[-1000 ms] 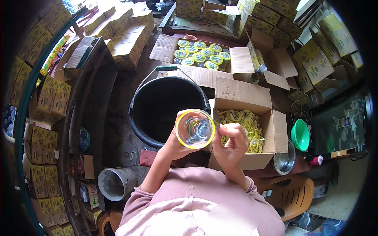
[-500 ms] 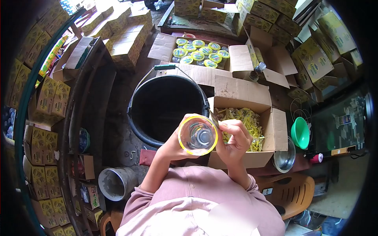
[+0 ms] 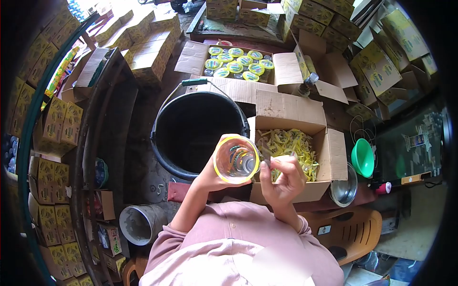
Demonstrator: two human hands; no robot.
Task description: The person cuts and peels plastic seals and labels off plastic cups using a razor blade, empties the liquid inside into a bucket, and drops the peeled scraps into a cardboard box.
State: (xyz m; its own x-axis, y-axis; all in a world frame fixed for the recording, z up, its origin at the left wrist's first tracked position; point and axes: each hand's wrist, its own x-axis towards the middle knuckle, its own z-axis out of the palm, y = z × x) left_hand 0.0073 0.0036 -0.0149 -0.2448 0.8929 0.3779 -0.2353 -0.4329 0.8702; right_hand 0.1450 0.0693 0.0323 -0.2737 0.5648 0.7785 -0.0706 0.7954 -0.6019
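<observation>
My left hand (image 3: 208,172) is wrapped round a clear plastic cup (image 3: 237,164) with a yellow rim, its open mouth tilted up toward me. To the right of the cup, my right hand (image 3: 285,181) pinches a thin, dark, blade-like tool (image 3: 265,150) that points away from me. The tool stands just off the cup's rim. Behind my right hand is a cardboard box (image 3: 336,157) holding yellow strips (image 3: 291,140). A black bucket (image 3: 191,124) with a wire handle stands beyond my left hand.
Farther back, a carton (image 3: 191,58) holds several cups with yellow-green lids (image 3: 234,66). A green bowl (image 3: 363,159) and a metal bowl (image 3: 344,188) sit at the right. A grey pail (image 3: 140,223) is at the lower left. An orange chair (image 3: 353,236) stands close on my right.
The cup has shifted slightly left and tilted more to the side. My right hand and its blade-like tool have moved a little away from the rim.
</observation>
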